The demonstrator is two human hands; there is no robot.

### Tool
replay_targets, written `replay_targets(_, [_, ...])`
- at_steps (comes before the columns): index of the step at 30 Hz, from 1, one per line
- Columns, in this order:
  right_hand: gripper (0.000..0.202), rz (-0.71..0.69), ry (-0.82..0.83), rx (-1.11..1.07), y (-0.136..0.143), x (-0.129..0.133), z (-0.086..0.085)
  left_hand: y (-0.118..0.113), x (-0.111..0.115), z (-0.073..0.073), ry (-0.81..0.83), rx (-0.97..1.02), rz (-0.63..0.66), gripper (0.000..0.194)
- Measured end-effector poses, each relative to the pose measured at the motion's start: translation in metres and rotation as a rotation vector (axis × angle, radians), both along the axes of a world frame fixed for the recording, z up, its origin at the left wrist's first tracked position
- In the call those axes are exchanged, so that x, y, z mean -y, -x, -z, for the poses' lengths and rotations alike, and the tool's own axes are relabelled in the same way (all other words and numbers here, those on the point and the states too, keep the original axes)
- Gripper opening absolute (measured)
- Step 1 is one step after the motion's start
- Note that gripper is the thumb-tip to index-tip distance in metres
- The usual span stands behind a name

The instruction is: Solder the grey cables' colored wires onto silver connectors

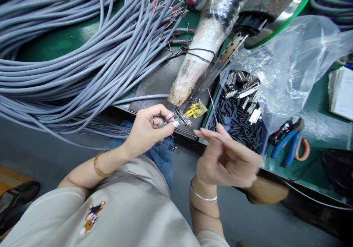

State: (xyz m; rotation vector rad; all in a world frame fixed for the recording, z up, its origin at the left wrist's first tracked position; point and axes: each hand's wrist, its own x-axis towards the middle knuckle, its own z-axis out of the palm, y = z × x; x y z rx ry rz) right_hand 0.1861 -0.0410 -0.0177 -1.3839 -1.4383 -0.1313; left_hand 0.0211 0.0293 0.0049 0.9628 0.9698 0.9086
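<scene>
My left hand [150, 127], white covers on its thumb and fingertip, is closed in a pinch on the end of a grey cable with thin coloured wires [174, 117]. The wire ends meet the pin row of a metal connector [183, 117], beside a yellow holder [195, 110] at the bench edge. My right hand [227, 160], slightly blurred, is raised in front of the parts tray, its fingers nearly straight. A thin silvery wire, seemingly solder [212, 106], sticks up from between its fingertips. Just above the connector is the lower end of a slotted metal soldering iron [230, 52].
A big bundle of grey cables [110, 63] fills the left. A wrapped white tube [190, 68] slants over a dark plate [151, 79]. Right of it are a tray [264, 144] of black sleeves and metal connectors, a plastic bag [286, 63], blue-handled pliers [292, 147] and a green-rimmed spool [299, 8].
</scene>
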Motion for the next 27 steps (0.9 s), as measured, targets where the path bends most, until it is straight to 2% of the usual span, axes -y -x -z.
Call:
replay_targets(3, [0.02, -0.051, -0.016, 0.155, 0.011, -0.009, -0.004, 0.001, 0.001, 0.0, 0.006, 0.005, 0.001, 0.022])
replay_targets(8, [0.018, -0.103, 0.057, 0.022, 0.021, -0.019, 0.001, 0.001, 0.001, -0.003, -0.014, 0.016, -0.022, 0.022])
replay_targets(15, [0.019, -0.127, 0.001, 0.075, 0.02, -0.022, 0.006, -0.006, -0.002, -0.001, -0.138, 0.017, -0.123, 0.02])
replay_targets(27, [0.016, -0.147, 0.024, 0.015, 0.018, -0.028, 0.008, -0.009, -0.007, 0.001, -0.113, 0.04, -0.136, 0.023])
